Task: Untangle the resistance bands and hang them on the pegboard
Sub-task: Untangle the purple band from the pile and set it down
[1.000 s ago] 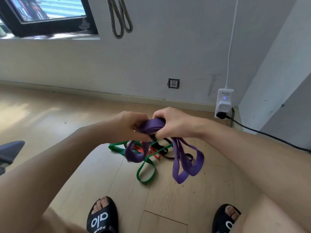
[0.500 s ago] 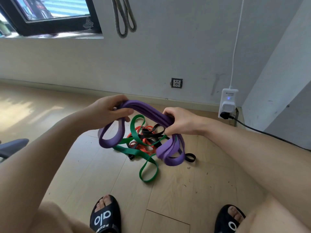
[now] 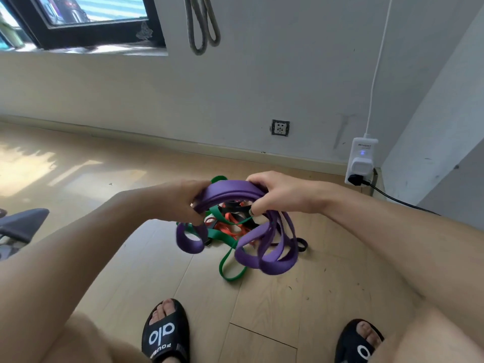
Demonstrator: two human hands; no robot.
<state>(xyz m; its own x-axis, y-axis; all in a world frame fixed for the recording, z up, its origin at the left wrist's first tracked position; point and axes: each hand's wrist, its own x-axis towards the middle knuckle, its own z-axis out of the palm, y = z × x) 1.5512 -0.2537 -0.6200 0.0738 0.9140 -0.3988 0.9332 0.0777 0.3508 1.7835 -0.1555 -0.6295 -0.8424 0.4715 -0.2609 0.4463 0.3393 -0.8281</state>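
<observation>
Here, both hands gripped the purple band (image 3: pixel 227 191) above the floor (image 3: pixel 104 184) — the left hand (image 3: pixel 180 203) at one end of its arch, the right hand (image 3: pixel 280 193) at the other — while green band (image 3: pixel 230 260), orange band (image 3: pixel 230 227) and black band (image 3: pixel 301 243) lay tangled beneath.

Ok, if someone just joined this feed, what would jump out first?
The purple band, gripped in both the left hand and right hand at centre frame. Below it, a green, orange and black tangle lies on the wooden floor. A grey band hangs on the wall above.
</observation>
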